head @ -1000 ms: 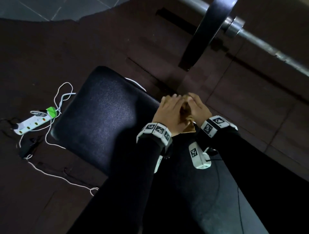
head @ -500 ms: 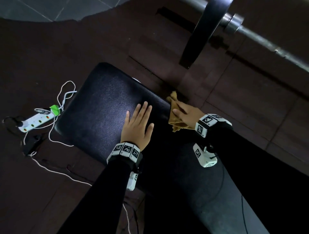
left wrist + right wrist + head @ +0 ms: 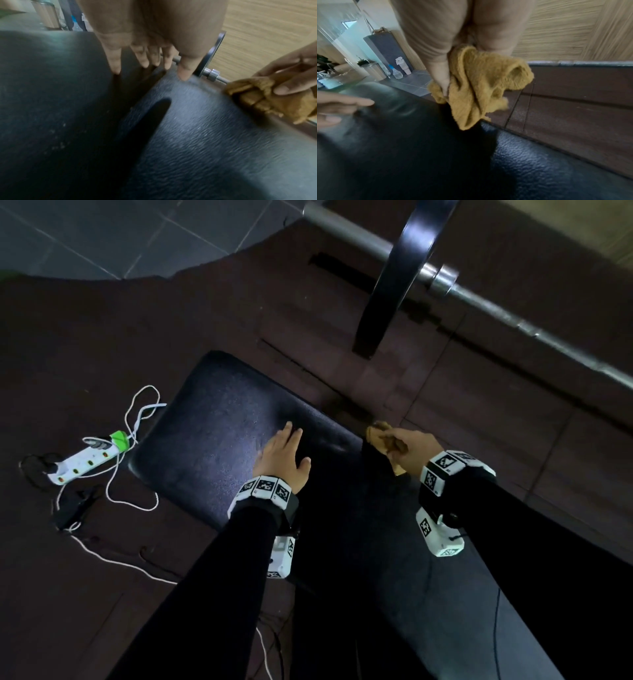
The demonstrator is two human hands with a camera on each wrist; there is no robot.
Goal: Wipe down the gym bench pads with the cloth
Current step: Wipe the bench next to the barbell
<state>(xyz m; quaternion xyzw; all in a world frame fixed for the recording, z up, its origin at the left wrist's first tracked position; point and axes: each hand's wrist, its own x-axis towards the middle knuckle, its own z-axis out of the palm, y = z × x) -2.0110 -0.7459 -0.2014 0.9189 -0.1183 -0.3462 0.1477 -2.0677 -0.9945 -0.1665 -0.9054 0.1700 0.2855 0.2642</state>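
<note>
A gym: padded black bench, loaded barbell, dark rubber floor mats.

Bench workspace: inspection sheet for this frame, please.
Surface: black textured bench pad, lit patch in the middle.
Job's things: mustard cloth, bunched, at the pad's right edge.
Clutter: nothing seen on the pad.
Hands: left hand flat on the pad; right hand grips the cloth.
Cables: white cord and power strip on the floor, left.
Surroundings: barbell with plate, dark floor mats.

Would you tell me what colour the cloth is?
Mustard yellow; the cloth, held by the right hand, shows best in the right wrist view.
</note>
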